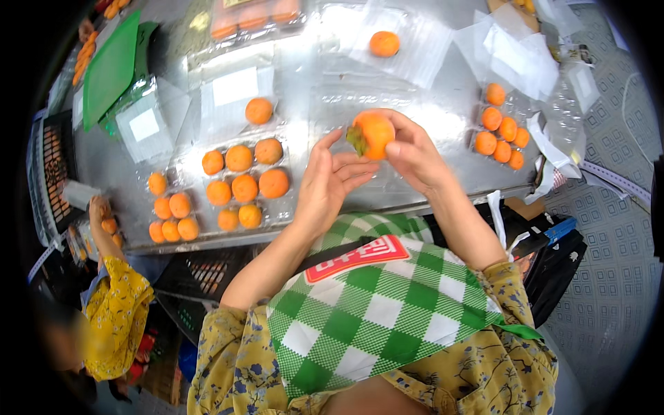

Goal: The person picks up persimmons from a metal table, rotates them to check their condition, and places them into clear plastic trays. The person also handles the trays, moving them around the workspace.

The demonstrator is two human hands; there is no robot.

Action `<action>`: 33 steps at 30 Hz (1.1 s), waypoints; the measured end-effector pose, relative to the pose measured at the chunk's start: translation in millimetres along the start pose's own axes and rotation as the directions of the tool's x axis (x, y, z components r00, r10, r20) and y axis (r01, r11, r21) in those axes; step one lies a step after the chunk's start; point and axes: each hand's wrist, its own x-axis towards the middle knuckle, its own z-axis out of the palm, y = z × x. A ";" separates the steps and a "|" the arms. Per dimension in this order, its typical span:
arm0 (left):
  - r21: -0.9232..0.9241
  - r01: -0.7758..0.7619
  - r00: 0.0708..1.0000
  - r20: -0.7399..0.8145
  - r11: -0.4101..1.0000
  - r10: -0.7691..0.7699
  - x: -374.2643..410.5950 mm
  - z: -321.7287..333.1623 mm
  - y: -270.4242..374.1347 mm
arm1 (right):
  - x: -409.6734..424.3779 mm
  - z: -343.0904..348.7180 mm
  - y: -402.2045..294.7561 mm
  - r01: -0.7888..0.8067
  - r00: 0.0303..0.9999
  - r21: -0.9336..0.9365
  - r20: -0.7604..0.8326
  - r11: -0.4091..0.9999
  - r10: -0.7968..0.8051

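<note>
An orange persimmon [377,134] is held between the thumb and fingers of my right hand [412,148], its green calyx turned to the left. My left hand [332,179] is just below and left of the fruit, palm partly up, fingers apart and holding nothing. To the left of it, several persimmons [245,188] sit in rows in a clear plastic tray [284,207]. One more persimmon [259,111] lies behind that tray, beside a translucent plastic bag with a white label [234,86]. Beyond my right hand, a single persimmon [384,44] rests on clear plastic packaging [430,57].
The metal table [332,78] also carries smaller trays of persimmons at left [179,205] and right [502,129], a green tray [111,72] and loose plastic bags [511,52]. At far left a co-worker's hand [98,208] touches fruit. Black crates [205,272] stand under the table edge.
</note>
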 end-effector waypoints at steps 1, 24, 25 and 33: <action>0.078 0.020 1.000 -0.006 0.997 -0.020 0.9 -0.7 -0.8 | 1.7 -5.1 1.0 -0.011 0.997 0.157 -0.079 0.988 0.024; 0.926 -0.265 0.930 0.319 0.270 -0.180 -8.2 -39.5 -69.1 | 26.2 83.2 64.3 0.253 0.965 -0.899 0.260 0.358 -0.029; 0.923 -0.284 0.940 0.322 0.260 -0.114 -10.9 -39.4 -73.6 | 26.0 94.1 71.5 0.278 0.955 -0.923 0.296 0.268 0.030; 0.828 -0.553 0.818 0.561 -0.090 0.126 -13.7 -59.7 -107.3 | 13.5 130.2 124.8 0.548 0.831 -0.834 0.535 -0.061 0.152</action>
